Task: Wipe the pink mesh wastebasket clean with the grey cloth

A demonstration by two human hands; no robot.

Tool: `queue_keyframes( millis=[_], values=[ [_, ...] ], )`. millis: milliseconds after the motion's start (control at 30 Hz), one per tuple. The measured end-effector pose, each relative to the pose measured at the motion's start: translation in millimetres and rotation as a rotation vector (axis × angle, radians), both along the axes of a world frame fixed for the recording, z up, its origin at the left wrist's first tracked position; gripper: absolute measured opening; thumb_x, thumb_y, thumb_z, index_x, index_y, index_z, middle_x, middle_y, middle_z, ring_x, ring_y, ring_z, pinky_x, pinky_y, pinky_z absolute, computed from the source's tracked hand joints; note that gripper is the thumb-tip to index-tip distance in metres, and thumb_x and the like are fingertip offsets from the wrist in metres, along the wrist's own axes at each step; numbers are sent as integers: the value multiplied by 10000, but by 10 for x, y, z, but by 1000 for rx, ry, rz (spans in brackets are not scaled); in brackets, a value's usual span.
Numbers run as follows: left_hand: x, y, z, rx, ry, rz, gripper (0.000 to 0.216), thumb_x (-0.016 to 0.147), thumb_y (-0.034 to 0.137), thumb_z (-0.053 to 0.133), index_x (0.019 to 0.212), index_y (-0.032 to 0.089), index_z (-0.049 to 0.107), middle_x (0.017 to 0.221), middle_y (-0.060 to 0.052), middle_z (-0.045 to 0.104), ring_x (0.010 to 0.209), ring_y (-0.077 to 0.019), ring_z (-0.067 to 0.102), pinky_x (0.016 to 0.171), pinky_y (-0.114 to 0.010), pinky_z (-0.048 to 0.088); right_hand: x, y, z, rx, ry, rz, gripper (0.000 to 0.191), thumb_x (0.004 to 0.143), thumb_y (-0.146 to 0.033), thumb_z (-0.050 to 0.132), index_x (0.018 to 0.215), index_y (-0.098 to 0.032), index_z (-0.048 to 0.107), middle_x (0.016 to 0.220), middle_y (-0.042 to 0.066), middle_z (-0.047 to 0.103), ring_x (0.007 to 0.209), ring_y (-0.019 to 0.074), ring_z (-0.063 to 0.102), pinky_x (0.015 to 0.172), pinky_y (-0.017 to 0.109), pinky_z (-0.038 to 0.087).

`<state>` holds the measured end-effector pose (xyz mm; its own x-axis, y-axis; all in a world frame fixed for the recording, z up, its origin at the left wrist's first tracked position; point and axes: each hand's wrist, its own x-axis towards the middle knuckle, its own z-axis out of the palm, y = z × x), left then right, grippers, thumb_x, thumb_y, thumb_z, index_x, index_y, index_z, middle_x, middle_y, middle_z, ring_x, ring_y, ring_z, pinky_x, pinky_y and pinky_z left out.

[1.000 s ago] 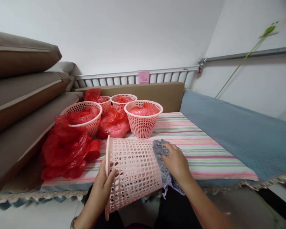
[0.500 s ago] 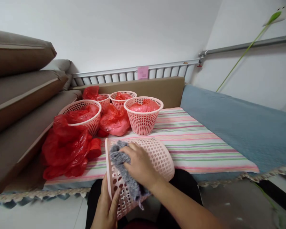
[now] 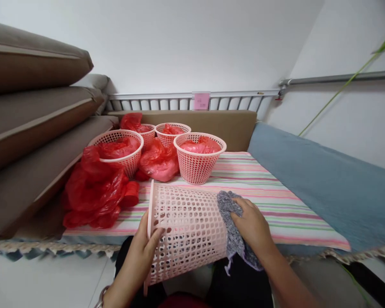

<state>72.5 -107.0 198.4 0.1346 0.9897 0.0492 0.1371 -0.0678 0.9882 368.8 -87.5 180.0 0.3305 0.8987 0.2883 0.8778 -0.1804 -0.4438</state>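
Observation:
A pink perforated plastic basket [image 3: 187,231] lies on its side over my lap, its open rim turned to the left. My left hand [image 3: 144,250] grips that rim from below. My right hand [image 3: 252,224] presses a grey knitted cloth [image 3: 232,226] against the basket's bottom end on the right. Part of the cloth hangs down under my wrist.
Several pink baskets [image 3: 199,158] lined with red plastic bags stand on the striped mat [image 3: 272,201]. Loose red bags [image 3: 96,192] lie heaped at the left. Brown cushions [image 3: 34,115] are stacked on the left, a blue blanket [image 3: 323,179] lies on the right, and a metal rail [image 3: 231,95] runs along the wall.
Half a second ago my right hand held the cloth at the basket's open rim. It has moved back to the basket's bottom end, and the basket lies sideways again.

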Motion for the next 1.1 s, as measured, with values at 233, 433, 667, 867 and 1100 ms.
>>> queue_keyframes(
  millis=[233,433,667,867,1100],
  values=[
    [4,-17,-165,-48,5,1,629,864,453,484,1391,191,264,1386,-169,487,1272,-294,475,1065,-467,375,-707,163,222,164,97,216,368,674,-97,537,1000,-250,611,1031,42,615,1010,250,544,897,413,441],
    [-99,-100,-340,66,138,86,673,855,459,475,1412,177,224,1492,-176,332,1403,-314,254,1154,-508,201,-1774,129,534,315,259,595,372,694,-155,604,1051,-257,624,982,33,588,943,208,514,850,353,436],
    [-28,-257,-579,7,169,105,587,875,466,468,1358,194,276,1368,-173,476,1281,-295,460,1032,-437,427,-996,140,351,125,39,446,429,718,-109,563,1118,-251,623,1077,52,591,1016,233,518,904,354,421],
    [-6,-287,-648,58,123,56,493,883,428,486,1314,232,347,1276,-112,583,1156,-233,573,993,-346,467,24,241,144,-47,27,-9,437,764,-138,524,1199,-142,563,1171,147,584,1108,284,536,957,403,414],
    [-84,-263,-665,41,119,84,499,861,462,510,1273,200,409,1214,-129,625,1129,-248,596,973,-353,486,-1015,286,421,171,136,312,432,701,-90,549,1114,-203,608,1079,71,615,1009,217,563,912,348,441]
  ],
)
